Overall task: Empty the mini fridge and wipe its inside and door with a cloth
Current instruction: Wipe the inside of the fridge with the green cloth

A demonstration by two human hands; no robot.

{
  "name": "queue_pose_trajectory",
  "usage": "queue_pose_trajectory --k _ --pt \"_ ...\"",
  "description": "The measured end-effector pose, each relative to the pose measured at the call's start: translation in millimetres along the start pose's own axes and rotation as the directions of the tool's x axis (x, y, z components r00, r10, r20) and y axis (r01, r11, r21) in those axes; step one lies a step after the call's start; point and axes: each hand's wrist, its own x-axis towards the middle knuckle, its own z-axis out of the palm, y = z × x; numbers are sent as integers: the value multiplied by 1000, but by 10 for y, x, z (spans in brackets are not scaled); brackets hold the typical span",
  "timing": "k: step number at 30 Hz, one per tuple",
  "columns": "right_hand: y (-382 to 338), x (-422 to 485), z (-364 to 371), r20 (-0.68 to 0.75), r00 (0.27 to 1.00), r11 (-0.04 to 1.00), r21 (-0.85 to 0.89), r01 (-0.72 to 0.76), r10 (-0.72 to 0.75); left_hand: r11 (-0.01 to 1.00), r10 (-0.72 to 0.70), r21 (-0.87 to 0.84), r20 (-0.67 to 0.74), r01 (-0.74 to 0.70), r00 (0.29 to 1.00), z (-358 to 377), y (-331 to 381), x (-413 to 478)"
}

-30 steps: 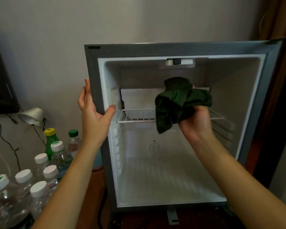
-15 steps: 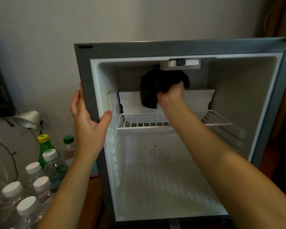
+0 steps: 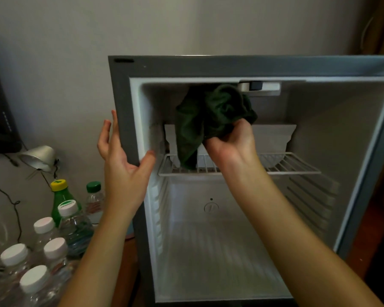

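Dark green cloth (image 3: 211, 116), bunched, is gripped by the right hand (image 3: 231, 140) at upper centre of the frame, with the fingers curled round its lower folds. Its upper bulk is raised to the ceiling of the mini fridge (image 3: 124, 107), just left of the control housing (image 3: 259, 87); contact cannot be confirmed. A loose tail hangs to the wire shelf (image 3: 293, 165), in front of the white tray (image 3: 273, 138) standing on it. Judged purpose: wiping the top of the compartment.

Left hand (image 3: 122, 156), centre left, brackets the cabinet's left edge. Its fingers lie straight along the outer side and the thumb is spread across the front seal, apparently to steady the unit against wiping pressure.

No stock is visible inside. Bottles (image 3: 42, 251) stand grouped at lower left, outside the cabinet, beneath a small lamp (image 3: 39, 157). Door not identifiable in view; its wiping is judged outstanding.
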Motion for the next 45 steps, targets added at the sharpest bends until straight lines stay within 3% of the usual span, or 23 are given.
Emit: queue_pose_trajectory --k 7,12,19,21,25,30,38,45 --pt "-9 16 230 -48 999 999 24 -23 24 1000 0 -12 12 0 1000 -9 -6 6" --pt "-110 -502 290 -33 999 999 22 -40 41 1000 1 14 20 -2 1000 -15 80 -14" --pt "-88 -1099 40 178 984 998 53 -23 13 997 -11 78 22 10 1000 -40 96 -7" --pt "-120 -1021 -91 143 989 996 84 14 -26 997 -10 70 12 9 1000 -29 85 -2" --pt "-278 -631 -318 3 977 972 -108 211 -212 1000 -21 -9 5 21 1000 -9 37 13" --pt "-539 -109 -271 -56 936 931 -141 337 -347 1000 -16 8 -1 16 1000 7 -1 20" --pt "-593 519 -196 -102 972 972 -122 201 -214 998 -4 64 -17 5 1000 21 9 -6" --pt "-988 427 -161 -243 924 952 -158 264 -296 1000 -20 20 5 20 1000 -28 -131 51"
